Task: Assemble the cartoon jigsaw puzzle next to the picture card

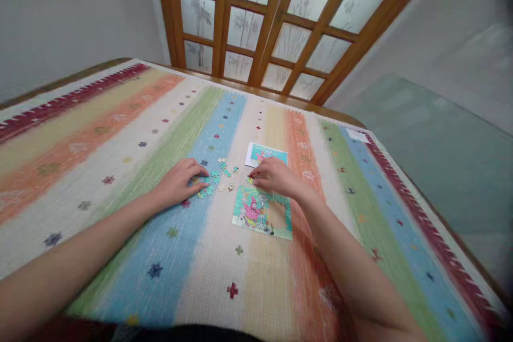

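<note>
Two bare hands rest on a striped tablecloth (pixel 120 139), one on either side of a scatter of loose puzzle pieces (pixel 219 177). The left hand (pixel 180 181) lies palm down with its fingers bent over the left edge of the scatter. Whether it grips a piece is hidden under the fingertips. The right hand (pixel 274 177) sits at the top left corner of a partly built puzzle (pixel 256 216), fingers drawn close together and pointing left. Whether they pinch anything is too small to tell. The puzzle lies flat just beside the right wrist, with what looks like an unfilled gap in its right half. Its print is blurred, a pink figure on turquoise. A picture card (pixel 267 153) lies beyond the right hand, its near edge covered by the knuckles. A small white slip (pixel 358 136) lies near the far right corner. Both forearms are cut off at the lower edge. A wooden lattice of frosted panes (pixel 280 21) stands behind the table.
</note>
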The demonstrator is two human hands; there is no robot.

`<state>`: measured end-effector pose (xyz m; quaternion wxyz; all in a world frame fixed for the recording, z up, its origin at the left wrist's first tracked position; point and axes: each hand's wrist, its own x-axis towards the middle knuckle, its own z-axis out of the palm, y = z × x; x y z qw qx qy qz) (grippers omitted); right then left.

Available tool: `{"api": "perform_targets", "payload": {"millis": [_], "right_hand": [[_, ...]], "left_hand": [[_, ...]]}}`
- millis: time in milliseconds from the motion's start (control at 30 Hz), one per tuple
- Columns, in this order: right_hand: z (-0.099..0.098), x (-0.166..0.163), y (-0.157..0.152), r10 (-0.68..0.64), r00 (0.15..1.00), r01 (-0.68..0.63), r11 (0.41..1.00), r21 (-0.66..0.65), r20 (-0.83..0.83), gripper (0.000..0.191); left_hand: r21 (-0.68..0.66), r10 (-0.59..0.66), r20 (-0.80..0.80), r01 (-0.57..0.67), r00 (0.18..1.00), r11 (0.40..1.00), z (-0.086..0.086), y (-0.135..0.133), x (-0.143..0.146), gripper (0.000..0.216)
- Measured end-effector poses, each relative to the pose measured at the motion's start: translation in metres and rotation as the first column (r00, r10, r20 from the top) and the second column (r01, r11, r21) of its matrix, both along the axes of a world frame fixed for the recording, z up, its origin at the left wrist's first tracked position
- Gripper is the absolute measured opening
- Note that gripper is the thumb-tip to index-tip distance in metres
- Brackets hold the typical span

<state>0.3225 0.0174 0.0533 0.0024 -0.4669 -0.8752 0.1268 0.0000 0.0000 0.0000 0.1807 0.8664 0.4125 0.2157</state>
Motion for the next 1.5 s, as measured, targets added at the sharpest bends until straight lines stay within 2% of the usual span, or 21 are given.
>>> {"api": "perform_targets", "payload": {"millis": [333,433,533,700,800,933,1167,1367,1500], "right_hand": [[-0.014,0.002,0.001,-0.029,1.0,0.029,0.999,0.035,-0.011,0.016],[-0.016,0.0,0.0,-0.042,0.999,0.044,0.998,0.052,-0.03,0.016],[-0.014,-0.009,-0.002,-0.027,0.997,0.033,0.996,0.086,-0.074,0.014],[-0.008,-0.037,-0.01,0.067,0.988,-0.052,0.993,0.109,-0.136,0.016],[-0.006,-0.051,-0.013,0.09,0.991,-0.08,0.991,0.105,-0.101,0.02],[-0.007,-0.059,-0.013,0.054,0.999,-0.053,0.988,0.145,0.002,0.025],[-0.007,-0.058,-0.01,0.025,0.999,-0.031,0.988,0.151,0.041,0.022],[-0.011,-0.073,0.009,-0.059,0.998,0.053,0.967,0.248,0.017,0.026],[-0.011,-0.08,0.025,-0.001,0.998,-0.018,0.956,0.291,0.067,0.023]], "left_hand": [[0.012,0.001,0.002,-0.001,1.0,1.0,0.002,-0.003,0.0,0.031],[0.005,0.04,0.002,-0.04,0.999,0.999,0.003,-0.004,0.004,0.036],[0.019,0.096,0.003,-0.096,0.995,0.995,0.003,-0.003,0.011,0.04],[0.087,0.104,-0.049,-0.1,0.993,0.991,-0.002,0.008,0.019,0.03],[0.102,0.077,-0.045,-0.073,0.996,0.992,-0.004,0.012,0.019,0.025],[0.103,0.071,-0.034,-0.067,0.997,0.992,-0.003,0.011,0.018,0.023],[0.086,0.135,-0.029,-0.132,0.99,0.987,-0.002,0.008,0.02,0.02],[0.081,0.145,0.041,-0.148,0.989,0.986,-0.005,0.006,0.019,0.023],[0.037,0.168,0.12,-0.174,0.978,0.984,-0.002,0.005,0.018,0.025]]}}
